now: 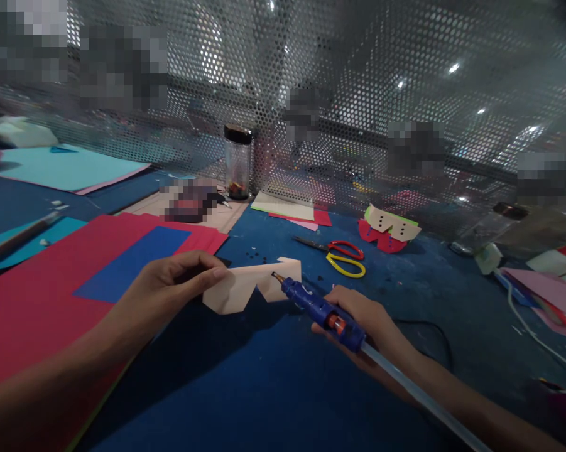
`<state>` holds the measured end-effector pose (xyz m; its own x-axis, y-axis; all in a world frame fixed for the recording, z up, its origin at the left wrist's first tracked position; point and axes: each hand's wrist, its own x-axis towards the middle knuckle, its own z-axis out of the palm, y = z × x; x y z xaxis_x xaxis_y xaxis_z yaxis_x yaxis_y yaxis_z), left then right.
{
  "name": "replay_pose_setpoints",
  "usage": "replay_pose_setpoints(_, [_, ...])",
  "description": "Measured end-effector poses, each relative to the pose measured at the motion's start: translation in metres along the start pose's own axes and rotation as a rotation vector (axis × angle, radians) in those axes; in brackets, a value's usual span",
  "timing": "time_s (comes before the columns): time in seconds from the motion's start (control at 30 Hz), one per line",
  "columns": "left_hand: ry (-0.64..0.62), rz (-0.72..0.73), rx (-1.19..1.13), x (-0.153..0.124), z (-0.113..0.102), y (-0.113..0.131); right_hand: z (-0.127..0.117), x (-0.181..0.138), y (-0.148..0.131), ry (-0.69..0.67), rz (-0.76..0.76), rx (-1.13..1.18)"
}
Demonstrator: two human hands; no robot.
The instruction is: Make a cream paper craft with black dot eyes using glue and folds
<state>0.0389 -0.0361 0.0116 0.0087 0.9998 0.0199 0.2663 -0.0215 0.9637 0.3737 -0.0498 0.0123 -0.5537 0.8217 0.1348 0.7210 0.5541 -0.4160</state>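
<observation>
Between the thumb and fingers of my left hand (179,279) is the left end of a pale peach paper cutout (230,295), with a V-shaped notch along its lower edge. My right hand (362,314) is wrapped round a blue glue gun (311,304), and a long clear glue stick (419,395) sticks out of its back. The gun's nozzle is at the cutout's face, just above the notch; whether it touches, I cannot tell. Tiny black dots (257,254) lie behind the cutout. Scissors (346,257) with red and yellow handles rest beyond my right hand.
Red paper sheets (42,295) with a blue strip (136,260) cover the left side. A lidded jar (238,163) stands at the back by a perforated metal screen (339,75). Folded paper cutouts with dots (390,227) stand behind the scissors. Coloured papers and a white cable (516,307) lie right.
</observation>
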Motion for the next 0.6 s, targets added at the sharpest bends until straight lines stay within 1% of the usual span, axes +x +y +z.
replay_pose_setpoints(0.17, [-0.014, -0.005, 0.002, 0.0, -0.002, -0.001, 0.003, -0.002, 0.002, 0.023, -0.01, 0.021])
replay_pose_setpoints(0.23, [-0.016, -0.018, 0.003, 0.0, -0.003, -0.002, 0.004, -0.001, 0.0, 0.075, -0.01, 0.028])
replay_pose_setpoints(0.33, [-0.005, -0.019, 0.011, 0.002, -0.003, -0.004, 0.001, 0.001, -0.01, 0.161, 0.035, 0.058])
replay_pose_setpoints(0.47, [0.025, -0.034, 0.0, 0.002, -0.004, -0.005, -0.015, 0.0, -0.03, 0.091, 0.128, 0.196])
replay_pose_setpoints(0.53, [0.056, -0.037, -0.004, 0.003, -0.007, -0.006, -0.019, -0.003, -0.033, 0.073, 0.174, 0.285])
replay_pose_setpoints(0.6, [0.093, -0.043, -0.009, 0.004, -0.01, -0.006, -0.018, -0.006, -0.031, 0.081, 0.21, 0.369])
